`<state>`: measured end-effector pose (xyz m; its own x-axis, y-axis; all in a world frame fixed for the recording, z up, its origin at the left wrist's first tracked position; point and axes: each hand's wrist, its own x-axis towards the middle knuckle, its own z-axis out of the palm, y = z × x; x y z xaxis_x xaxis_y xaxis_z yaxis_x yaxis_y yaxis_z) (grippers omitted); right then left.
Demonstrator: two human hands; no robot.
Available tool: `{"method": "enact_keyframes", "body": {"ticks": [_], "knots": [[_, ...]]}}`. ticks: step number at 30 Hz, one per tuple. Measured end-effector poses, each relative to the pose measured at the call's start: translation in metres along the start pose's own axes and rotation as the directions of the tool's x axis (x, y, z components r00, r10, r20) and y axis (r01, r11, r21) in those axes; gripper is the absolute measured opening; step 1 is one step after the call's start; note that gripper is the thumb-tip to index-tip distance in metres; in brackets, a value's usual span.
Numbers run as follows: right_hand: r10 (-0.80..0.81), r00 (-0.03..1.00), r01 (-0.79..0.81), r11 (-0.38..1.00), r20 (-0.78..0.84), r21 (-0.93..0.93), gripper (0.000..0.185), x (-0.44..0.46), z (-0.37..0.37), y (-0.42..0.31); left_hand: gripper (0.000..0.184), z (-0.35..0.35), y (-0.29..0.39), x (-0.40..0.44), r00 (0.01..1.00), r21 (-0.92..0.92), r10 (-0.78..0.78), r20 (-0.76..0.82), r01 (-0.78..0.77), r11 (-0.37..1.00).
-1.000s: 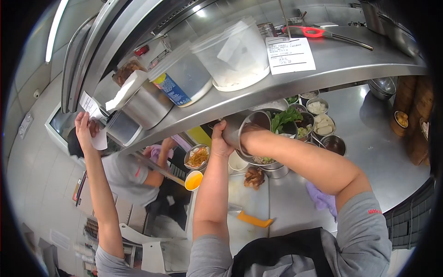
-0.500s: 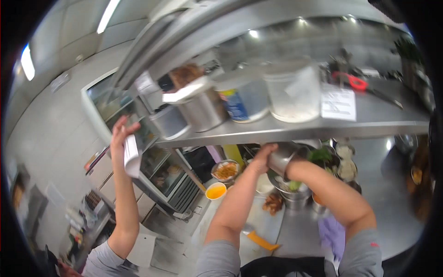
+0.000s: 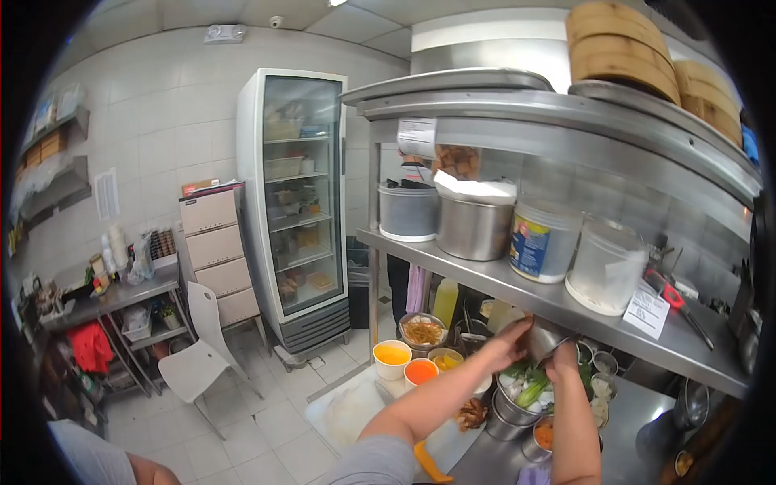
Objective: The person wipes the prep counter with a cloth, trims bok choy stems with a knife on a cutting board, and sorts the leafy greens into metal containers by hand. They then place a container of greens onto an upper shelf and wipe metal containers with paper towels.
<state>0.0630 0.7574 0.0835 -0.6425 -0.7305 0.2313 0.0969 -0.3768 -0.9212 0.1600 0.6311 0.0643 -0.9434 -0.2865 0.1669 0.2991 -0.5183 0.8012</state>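
Observation:
A steel container (image 3: 550,339) is tilted beneath the shelf, above a metal bowl of green and white vegetables (image 3: 531,391). My left hand (image 3: 509,345) has its fingers wrapped round the container's left side. At its lower right edge, my right hand (image 3: 564,361) is closed against the container, some fingers hidden. Under my forearms lie browned pieces of food (image 3: 472,414) on a white cutting board (image 3: 356,408). An orange-handled tool (image 3: 431,465) rests by my left sleeve. Tubs of yellow liquid (image 3: 392,356) and orange liquid (image 3: 421,372) stand to the left.
A steel shelf (image 3: 485,273) runs just above my hands, bearing a metal pot (image 3: 474,229), plastic buckets (image 3: 606,267) and red-handled scissors (image 3: 668,289). Bamboo steamers (image 3: 621,47) sit on top. Further left are a glass-door fridge (image 3: 299,194) and a white chair (image 3: 202,356). Another person's sleeve (image 3: 89,457) shows bottom left.
My view has swung left and levelled. The container stays in my hands over the bowl. The other person's raised arm with a white paper has left the view, leaving a sleeve and part of an arm.

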Motion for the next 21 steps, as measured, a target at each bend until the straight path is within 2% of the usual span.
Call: {"method": "enact_keyframes", "body": {"ticks": [1, 2, 3, 5, 7, 8, 9, 11, 12, 13, 14, 15, 16, 17, 18, 19, 20, 21], "knots": [[0.007, 1.0, -0.004, 0.98, -0.015, 0.2, 0.044, 0.006, 0.001, 0.001, 0.055, 0.006, -0.009, -0.002, 0.996, -0.156, 0.085, 0.027, -0.08, 0.984], [0.019, 0.999, -0.028, 0.96, 0.035, 0.278, 0.045, 0.001, 0.014, -0.001, 0.054, 0.024, -0.015, -0.008, 0.984, -0.293, 0.176, 0.027, -0.161, 0.942], [0.089, 0.994, -0.063, 0.936, -0.061, 0.347, 0.041, 0.0, 0.03, -0.002, 0.056, 0.024, -0.02, -0.004, 0.987, -0.297, 0.163, 0.006, -0.154, 0.942], [-0.062, 0.998, 0.067, 0.969, -0.028, 0.237, 0.04, -0.006, 0.036, 0.007, 0.057, 0.022, -0.021, 0.002, 0.991, -0.302, 0.136, 0.004, -0.129, 0.945], [-0.148, 0.989, 0.148, 0.989, -0.005, 0.012, 0.041, -0.026, 0.05, -0.001, 0.057, 0.024, -0.019, 0.002, 0.994, -0.337, 0.104, 0.021, -0.091, 0.937], [-0.135, 0.99, 0.138, 0.979, 0.029, -0.148, 0.04, -0.028, 0.045, 0.001, 0.056, 0.026, -0.016, 0.001, 0.997, -0.358, 0.068, 0.029, -0.053, 0.932], [-0.137, 0.99, 0.139, 0.979, 0.022, -0.152, 0.04, -0.029, 0.045, -0.002, 0.056, 0.029, -0.015, 0.001, 0.997, -0.361, 0.063, 0.035, -0.046, 0.931], [-0.203, 0.979, 0.191, 0.903, 0.01, -0.385, 0.04, -0.031, 0.051, -0.01, 0.061, 0.034, -0.011, -0.002, 0.982, -0.187, 0.188, 0.007, -0.183, 0.965], [-0.142, 0.99, 0.142, 0.982, 0.004, -0.129, 0.042, -0.014, 0.045, 0.004, 0.061, 0.036, -0.01, -0.004, 0.982, -0.191, 0.186, 0.009, -0.181, 0.965], [-0.143, 0.99, 0.142, 0.981, 0.002, -0.134, 0.042, 0.01, 0.031, 0.021, 0.064, 0.039, -0.009, -0.006, 0.982, -0.124, 0.16, -0.104, -0.173, 0.977], [-0.248, 0.947, 0.304, 0.492, 0.203, -0.816, 0.045, 0.037, 0.012, 0.041, 0.067, 0.041, -0.008, -0.007, 0.966, -0.056, 0.142, -0.216, -0.157, 0.986], [-0.156, 0.9, 0.332, -0.358, 0.406, -0.873, 0.048, 0.049, -0.001, 0.052, 0.067, 0.04, -0.009, -0.004, 0.967, -0.057, 0.143, -0.211, -0.158, 0.986], [-0.158, 0.901, 0.329, -0.361, 0.405, -0.873, 0.048, 0.038, -0.005, 0.052, 0.069, 0.035, -0.014, 0.002, 0.957, 0.002, 0.185, -0.223, -0.189, 0.982], [-0.234, 0.854, 0.45, -0.119, 0.465, -0.885, 0.045, 0.02, -0.011, 0.049, 0.071, 0.027, -0.017, 0.007, 0.946, 0.061, 0.225, -0.235, -0.216, 0.974], [-0.323, 0.805, 0.557, 0.123, 0.497, -0.822, 0.042, 0.003, -0.014, 0.042, 0.071, 0.019, -0.016, 0.011, 0.947, 0.059, 0.22, -0.234, -0.212, 0.975], [-0.321, 0.809, 0.552, 0.123, 0.493, -0.825, 0.042, -0.01, -0.014, 0.031, 0.071, 0.009, -0.013, 0.017, 0.914, 0.164, 0.29, -0.283, -0.252, 0.954], [-0.066, 0.848, 0.529, 0.053, 0.525, -0.847, 0.036, -0.021, -0.013, 0.016, 0.07, 0.0, -0.009, 0.024, 0.875, 0.268, 0.362, -0.322, -0.282, 0.921], [0.194, 0.842, 0.517, -0.02, 0.504, -0.856, 0.03, -0.032, -0.013, 0.006, 0.06, -0.003, 0.002, 0.024, 0.858, 0.244, 0.361, -0.365, -0.286, 0.927]]}}
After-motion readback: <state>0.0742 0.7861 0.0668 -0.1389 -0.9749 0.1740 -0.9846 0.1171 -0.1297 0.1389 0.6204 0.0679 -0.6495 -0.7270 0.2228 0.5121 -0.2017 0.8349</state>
